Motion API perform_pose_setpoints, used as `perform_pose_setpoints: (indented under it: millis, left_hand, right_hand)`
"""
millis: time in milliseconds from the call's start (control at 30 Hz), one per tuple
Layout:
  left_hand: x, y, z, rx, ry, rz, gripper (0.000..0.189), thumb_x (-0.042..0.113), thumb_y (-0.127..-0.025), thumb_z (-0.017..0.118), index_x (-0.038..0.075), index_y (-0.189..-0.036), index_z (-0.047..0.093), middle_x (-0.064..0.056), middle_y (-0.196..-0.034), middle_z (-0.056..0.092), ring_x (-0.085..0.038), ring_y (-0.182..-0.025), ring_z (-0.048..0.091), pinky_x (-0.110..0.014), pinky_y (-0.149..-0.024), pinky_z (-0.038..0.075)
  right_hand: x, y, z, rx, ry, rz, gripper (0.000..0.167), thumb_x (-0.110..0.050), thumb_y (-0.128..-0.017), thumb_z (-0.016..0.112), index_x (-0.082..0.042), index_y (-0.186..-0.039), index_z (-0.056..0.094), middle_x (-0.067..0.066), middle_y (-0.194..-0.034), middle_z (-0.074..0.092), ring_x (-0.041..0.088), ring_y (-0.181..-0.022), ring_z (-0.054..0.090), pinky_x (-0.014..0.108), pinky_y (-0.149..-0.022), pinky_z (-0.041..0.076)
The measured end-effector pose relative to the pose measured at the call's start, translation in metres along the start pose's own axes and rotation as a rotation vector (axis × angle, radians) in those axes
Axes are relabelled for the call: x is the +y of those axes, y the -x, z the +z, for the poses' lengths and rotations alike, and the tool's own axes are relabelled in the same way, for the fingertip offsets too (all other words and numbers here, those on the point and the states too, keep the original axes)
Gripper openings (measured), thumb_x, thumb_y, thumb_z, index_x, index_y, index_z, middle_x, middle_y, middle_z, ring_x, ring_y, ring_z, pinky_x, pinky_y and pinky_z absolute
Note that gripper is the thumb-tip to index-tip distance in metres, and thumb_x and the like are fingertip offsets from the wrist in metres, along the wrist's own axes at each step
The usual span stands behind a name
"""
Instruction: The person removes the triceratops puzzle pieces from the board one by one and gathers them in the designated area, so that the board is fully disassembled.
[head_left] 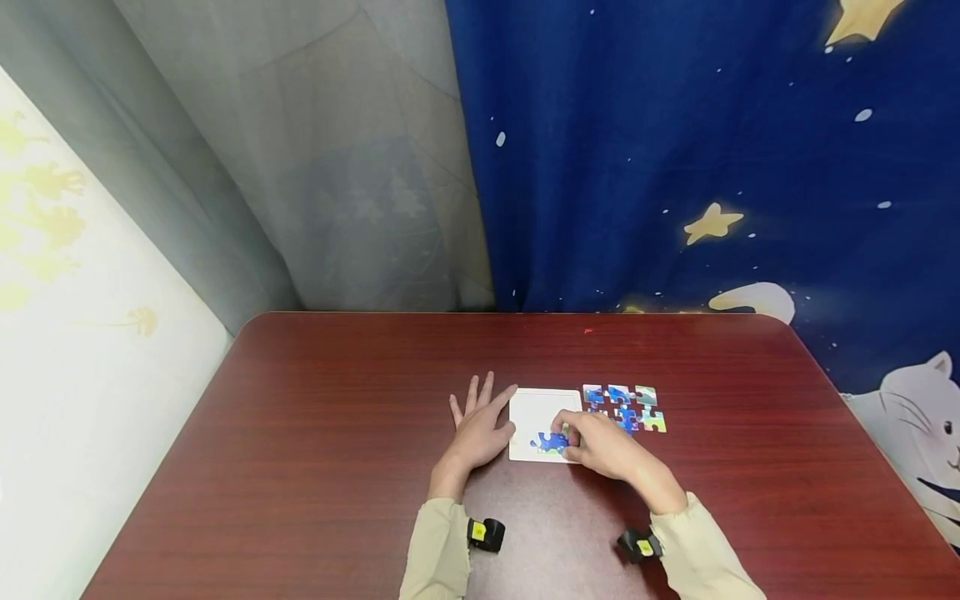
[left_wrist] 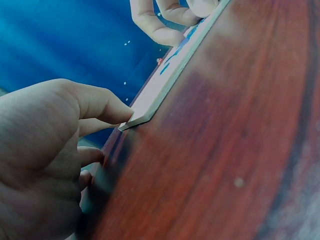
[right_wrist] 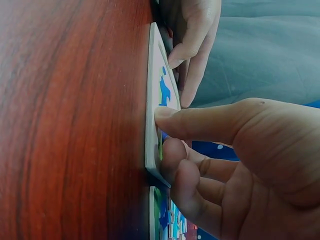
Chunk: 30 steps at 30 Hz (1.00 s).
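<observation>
A white puzzle tray (head_left: 534, 408) lies flat on the table. Inside its lower part is a blue puzzle piece (head_left: 550, 442) with some green along its edge. My right hand (head_left: 603, 448) reaches over the tray's right side and pinches at that blue piece with thumb and curled fingers; the fingers hide part of it. In the right wrist view the thumb (right_wrist: 172, 122) presses low near the tray's rim. My left hand (head_left: 476, 437) lies at the tray's left edge, fingers spread, with thumb and forefinger touching its side, as the left wrist view also shows.
Just right of the tray, several loose puzzle pieces (head_left: 651, 419) lie in rough rows, some partly behind my right hand. The reddish-brown table (head_left: 337, 433) extends to both sides. Curtains (head_left: 585, 167) hang behind its far edge, and a pale wall (head_left: 90, 333) stands at left.
</observation>
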<state>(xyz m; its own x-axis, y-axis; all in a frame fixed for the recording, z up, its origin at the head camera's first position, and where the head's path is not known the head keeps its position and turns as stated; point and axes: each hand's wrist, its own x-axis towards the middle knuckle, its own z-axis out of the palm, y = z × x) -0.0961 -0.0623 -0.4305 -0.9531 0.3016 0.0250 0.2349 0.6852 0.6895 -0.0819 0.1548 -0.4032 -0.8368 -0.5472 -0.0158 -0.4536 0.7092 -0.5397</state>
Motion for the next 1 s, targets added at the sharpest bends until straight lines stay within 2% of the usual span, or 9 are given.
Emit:
perform_pose_setpoints:
  millis: [167,333,500,667,1000]
  left_hand:
    - [-0.0003,-0.0003,0.0000,0.001,-0.004,0.001,0.059,0.012,-0.081,0.051,0.014,-0.139,0.046,-0.018,-0.152,0.016,-0.034,-0.140,-0.001,-0.064,-0.100,-0.012]
    - [-0.0023,-0.0012,0.0011,0.005,-0.015,0.006,0.059,0.012,-0.080,0.052,0.014,-0.139,0.046,-0.018,-0.152,0.017,-0.035,-0.140,0.000,-0.064,-0.099,-0.011]
    - [-0.0009,-0.0006,0.0003,0.007,-0.018,0.004,0.058,0.013,-0.081,0.052,0.015,-0.139,0.046,-0.018,-0.152,0.017,-0.034,-0.140,-0.001,-0.064,-0.099,-0.012]
    - [-0.0001,-0.0007,0.0002,0.006,-0.013,0.005,0.058,0.013,-0.082,0.052,0.015,-0.139,0.046,-0.018,-0.152,0.017,-0.034,-0.140,-0.001,-0.064,-0.099,-0.012]
    - [0.0015,-0.0004,-0.0004,0.006,-0.008,0.003,0.057,0.013,-0.082,0.052,0.014,-0.139,0.046,-0.018,-0.152,0.017,-0.035,-0.140,-0.001,-0.064,-0.099,-0.012]
  right_hand:
    - [-0.0013,0.0007,0.0008,0.006,0.019,-0.010,0.024,-0.004,-0.079,0.070,-0.014,-0.096,0.057,-0.010,-0.068,0.051,0.003,-0.058,0.046,0.025,-0.056,0.041]
    - [-0.0041,-0.0002,0.0014,0.045,0.034,-0.029,0.024,-0.002,-0.078,0.071,-0.014,-0.093,0.056,-0.011,-0.066,0.050,0.002,-0.058,0.045,0.024,-0.056,0.040]
    - [-0.0060,-0.0013,0.0013,0.073,0.079,-0.052,0.025,-0.003,-0.075,0.075,-0.014,-0.089,0.057,-0.006,-0.070,0.049,0.008,-0.065,0.047,0.026,-0.059,0.041]
    - [-0.0056,-0.0017,0.0011,0.077,0.097,-0.039,0.026,-0.007,-0.073,0.078,-0.016,-0.089,0.059,-0.006,-0.076,0.053,0.013,-0.072,0.053,0.029,-0.063,0.045]
    - [-0.0044,-0.0047,0.0028,0.102,0.095,-0.114,0.023,0.002,-0.073,0.074,-0.012,-0.085,0.059,-0.006,-0.069,0.054,0.009,-0.064,0.053,0.026,-0.058,0.045]
